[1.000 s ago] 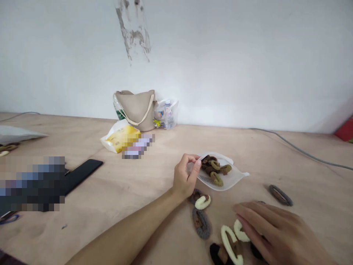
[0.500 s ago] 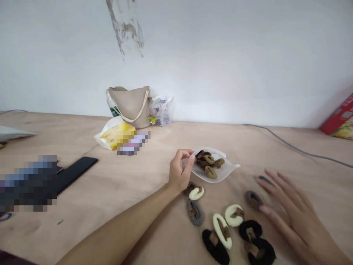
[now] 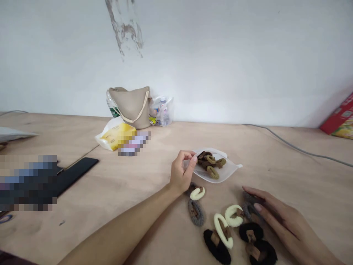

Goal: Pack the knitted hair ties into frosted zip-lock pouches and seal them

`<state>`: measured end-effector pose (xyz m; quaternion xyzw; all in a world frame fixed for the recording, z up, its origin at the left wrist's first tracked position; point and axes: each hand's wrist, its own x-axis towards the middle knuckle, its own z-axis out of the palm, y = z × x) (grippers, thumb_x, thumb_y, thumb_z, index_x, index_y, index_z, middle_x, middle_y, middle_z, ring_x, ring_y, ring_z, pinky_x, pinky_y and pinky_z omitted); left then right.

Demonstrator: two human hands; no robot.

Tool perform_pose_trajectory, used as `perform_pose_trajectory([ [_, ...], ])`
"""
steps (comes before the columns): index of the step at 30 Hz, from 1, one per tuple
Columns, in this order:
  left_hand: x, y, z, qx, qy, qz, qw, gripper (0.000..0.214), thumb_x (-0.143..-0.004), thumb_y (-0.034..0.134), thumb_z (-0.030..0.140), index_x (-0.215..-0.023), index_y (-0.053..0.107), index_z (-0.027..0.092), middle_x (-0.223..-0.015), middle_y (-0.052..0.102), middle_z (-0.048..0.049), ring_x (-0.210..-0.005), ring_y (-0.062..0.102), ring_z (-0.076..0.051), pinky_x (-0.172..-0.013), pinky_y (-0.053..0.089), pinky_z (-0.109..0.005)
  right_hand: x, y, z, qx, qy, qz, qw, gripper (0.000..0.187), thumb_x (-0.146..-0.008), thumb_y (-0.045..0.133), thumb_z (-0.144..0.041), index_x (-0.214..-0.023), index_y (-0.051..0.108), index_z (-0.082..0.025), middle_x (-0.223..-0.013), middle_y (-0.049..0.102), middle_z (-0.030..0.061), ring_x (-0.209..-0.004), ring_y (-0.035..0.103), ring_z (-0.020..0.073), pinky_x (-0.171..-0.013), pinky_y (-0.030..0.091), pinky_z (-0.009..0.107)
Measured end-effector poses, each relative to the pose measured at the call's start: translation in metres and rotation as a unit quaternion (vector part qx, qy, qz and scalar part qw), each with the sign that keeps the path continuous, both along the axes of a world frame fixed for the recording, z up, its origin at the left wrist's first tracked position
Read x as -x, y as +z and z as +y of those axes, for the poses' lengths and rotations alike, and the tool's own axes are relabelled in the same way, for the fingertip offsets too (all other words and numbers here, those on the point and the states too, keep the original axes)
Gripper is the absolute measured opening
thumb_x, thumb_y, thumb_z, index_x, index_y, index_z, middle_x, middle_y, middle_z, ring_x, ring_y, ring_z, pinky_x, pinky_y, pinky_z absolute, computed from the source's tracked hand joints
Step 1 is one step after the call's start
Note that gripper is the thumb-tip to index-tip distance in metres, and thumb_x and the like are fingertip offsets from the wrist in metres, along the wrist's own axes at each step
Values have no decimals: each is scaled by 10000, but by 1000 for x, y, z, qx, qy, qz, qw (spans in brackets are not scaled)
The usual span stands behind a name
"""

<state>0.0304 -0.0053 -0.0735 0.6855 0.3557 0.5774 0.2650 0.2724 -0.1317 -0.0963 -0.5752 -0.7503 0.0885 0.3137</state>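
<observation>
My left hand (image 3: 182,170) is closed, pinching the left edge of a translucent white pouch (image 3: 228,169) between thumb and fingers. Inside the open pouch lie several brown and olive fuzzy hair ties (image 3: 213,172). My right hand (image 3: 278,215) lies low around grey hair ties (image 3: 248,210), thumb and fingertips apart, partly hiding them. Below the pouch are a cream hair tie (image 3: 197,193) and a grey hair tie (image 3: 196,212). Nearer me lie more cream hair ties (image 3: 222,228) and several black hair ties (image 3: 251,232) with brown tags.
A beige bag (image 3: 132,105) and a clear plastic bag with a bottle (image 3: 164,110) stand against the wall. Before them lies a yellow tissue pack (image 3: 118,134). A black phone-like slab (image 3: 79,171) is at left. A grey cable (image 3: 298,147) and red box (image 3: 338,119) are at right.
My right hand has moved left and toward me, drawing its spread fingers in around the grey hair ties. The farther grey one has shifted nearer the other. My left hand keeps its pinch.
</observation>
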Motion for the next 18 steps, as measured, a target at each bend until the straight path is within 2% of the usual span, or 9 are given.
perform_pose_trajectory([
  [3,0,0,0,0,0,-1,1000,134,-863,498,279,-759,467,200,-887,628,-34,-812,588,-153,-755,445,-266,-2,-2,3,-37,-1,10,999,259,-884,482,-318,-1119,584,-278,-1018,700,2,-871,678,150,-711,564,218],
  [6,0,0,-1,-2,3,-1,1000,131,-860,502,274,-757,472,199,-886,628,-34,-815,589,-155,-758,444,-269,0,8,3,-131,29,11,991,213,-857,518,-228,-1041,616,-269,-977,704,1,-875,672,156,-721,563,229],
  [9,0,0,-1,-4,5,0,1000,134,-864,499,278,-758,476,198,-879,629,-36,-809,594,-157,-753,449,-274,9,28,10,-238,120,-20,963,260,-811,549,-103,-1029,618,-226,-1019,692,37,-987,629,197,-804,542,303],
  [11,1,0,-1,-6,3,1,1000,135,-865,496,283,-762,479,197,-882,632,-39,-814,597,-160,-760,453,-279,23,41,24,-279,194,-62,939,292,-797,560,-59,-1047,613,-197,-1089,671,65,-1074,580,228,-872,505,372],
  [12,1,0,-1,-7,2,1,1000,137,-866,496,284,-761,480,197,-888,632,-41,-824,598,-162,-767,454,-281,33,46,34,-289,219,-80,929,292,-801,551,-47,-1046,614,-193,-1118,660,72,-1102,560,236,-890,488,396],
  [13,1,0,-1,-8,1,1,1000,139,-866,497,284,-759,481,196,-896,633,-43,-833,598,-163,-775,453,-283,43,49,46,-303,216,-85,924,290,-816,530,-38,-1052,608,-187,-1124,657,77,-1098,560,231,-905,473,416],
  [16,1,0,-1,-13,-1,4,1000,131,-868,499,274,-763,491,196,-923,635,-46,-862,599,-166,-801,448,-287,65,52,76,-287,189,-75,936,238,-840,494,-48,-987,609,-196,-1104,659,79,-1047,582,212,-863,490,393],
  [18,1,0,-2,-17,-2,6,1000,119,-868,498,264,-769,492,199,-929,639,-46,-870,601,-167,-811,445,-289,66,49,78,-264,183,-71,944,225,-850,491,-79,-1006,597,-203,-1027,677,67,-944,618,187,-800,516,350],
])
